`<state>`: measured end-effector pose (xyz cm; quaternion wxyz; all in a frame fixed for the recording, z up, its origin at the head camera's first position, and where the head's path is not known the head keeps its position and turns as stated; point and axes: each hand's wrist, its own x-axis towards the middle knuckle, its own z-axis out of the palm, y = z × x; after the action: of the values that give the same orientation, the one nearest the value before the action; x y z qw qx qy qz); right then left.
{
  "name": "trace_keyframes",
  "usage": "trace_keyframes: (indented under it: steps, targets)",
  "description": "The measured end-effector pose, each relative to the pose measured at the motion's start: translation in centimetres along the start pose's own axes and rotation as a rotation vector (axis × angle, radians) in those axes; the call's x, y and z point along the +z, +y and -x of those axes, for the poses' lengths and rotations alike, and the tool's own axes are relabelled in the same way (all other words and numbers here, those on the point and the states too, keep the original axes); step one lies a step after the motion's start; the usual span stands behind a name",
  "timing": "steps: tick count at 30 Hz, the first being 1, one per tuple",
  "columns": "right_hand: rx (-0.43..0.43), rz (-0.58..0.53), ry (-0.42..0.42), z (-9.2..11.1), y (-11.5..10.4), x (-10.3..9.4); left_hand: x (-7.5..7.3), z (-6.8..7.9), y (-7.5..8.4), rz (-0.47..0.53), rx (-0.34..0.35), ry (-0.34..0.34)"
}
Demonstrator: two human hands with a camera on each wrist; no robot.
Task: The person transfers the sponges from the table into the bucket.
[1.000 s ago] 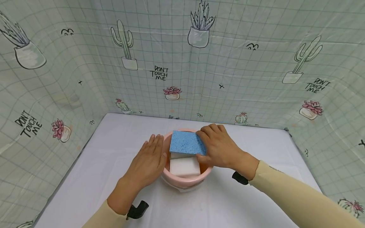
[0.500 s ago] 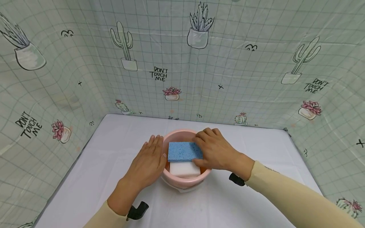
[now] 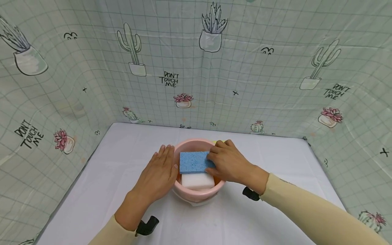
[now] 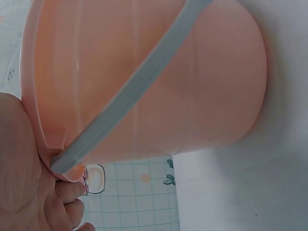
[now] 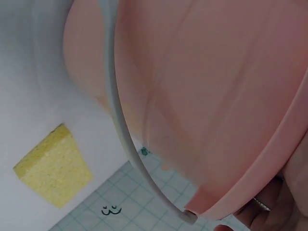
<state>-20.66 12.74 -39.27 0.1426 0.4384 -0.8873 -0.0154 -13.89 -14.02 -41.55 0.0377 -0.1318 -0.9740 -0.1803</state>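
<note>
A pink bucket [image 3: 196, 195] stands on the table, holding a white sponge block [image 3: 197, 182] and a blue sponge [image 3: 193, 162] that partly covers it. My right hand [image 3: 234, 165] reaches over the bucket's right rim, its curled fingers and thumb holding the blue sponge by its right end. Flat against the left rim lies my left hand [image 3: 157, 173], fingers straight and close together. From the left wrist view the palm leans on the rim beside the end of the grey handle [image 4: 130, 91]. Part of the blue sponge is hidden under my right fingers.
A yellow sponge [image 5: 57, 168] lies on the white table [image 3: 122, 163] behind the bucket to the right, mostly hidden by my right hand in the head view. A cactus-print grid cloth [image 3: 196, 68] walls in the table at the back and sides.
My right hand has brought the blue sponge down and toward me, from tilted up to lying lower in the bucket, and shifted slightly left. My left hand has stayed at the rim.
</note>
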Motion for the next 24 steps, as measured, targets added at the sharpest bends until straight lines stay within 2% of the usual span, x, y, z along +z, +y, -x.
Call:
trace_keyframes:
  steps: [5, 8, 13, 16, 20, 24]
  targets:
    - [0.021, 0.006, 0.011, 0.1, 0.2, 0.0, 0.0, -0.1, 0.0, 0.003, 0.001, 0.005]
    - [0.052, 0.011, 0.075, 0.4, 0.9, 0.0, 0.0, -0.1, 0.0, 0.006, 0.001, 0.010]
    - [0.188, 0.023, 0.250, 0.8, 3.4, 0.0, 0.0, 0.0, 0.0, 0.007, 0.001, 0.019]
    - [0.303, 0.056, 0.301, 1.1, 5.4, 0.5, 0.0, 0.1, 0.0, 0.011, 0.000, 0.021]
    - [0.437, 0.119, 0.282, 2.2, 7.4, 2.0, 0.1, 0.1, 0.0, 0.016, 0.002, 0.022]
    - [0.514, 0.140, 0.226, 3.3, 8.0, 4.3, 0.1, 0.1, 0.0, 0.010, 0.008, 0.028]
